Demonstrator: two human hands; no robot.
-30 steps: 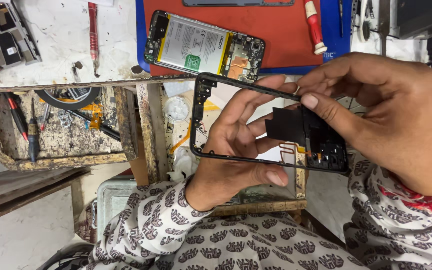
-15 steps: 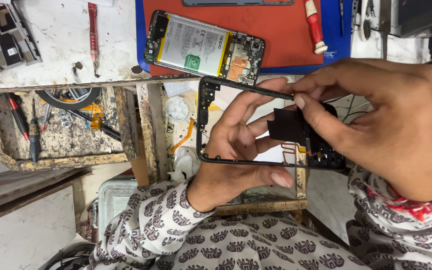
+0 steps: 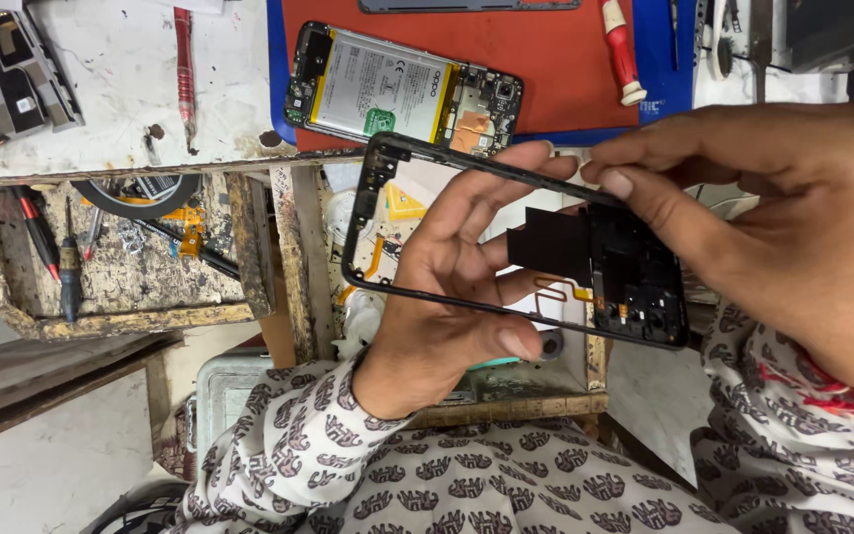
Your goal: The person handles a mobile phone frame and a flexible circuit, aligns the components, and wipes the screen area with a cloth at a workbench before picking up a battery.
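I hold a black phone middle frame above my lap, mostly hollow, with a black cover plate and camera holes at its right end. My left hand grips it from below, thumb on the lower rail and fingers behind the opening. My right hand reaches in from the right, its fingertips pinching the frame's upper right edge. An opened phone with its battery and circuit board exposed lies on the red mat on the bench.
A red-handled screwdriver lies on the mat, another red tool on the white bench top. An open wooden drawer at left holds screwdrivers, tape and flex cables. A second drawer sits under my hands.
The frame and both hands have shifted slightly left and up in view. My right fingers have slid along the frame's upper edge.
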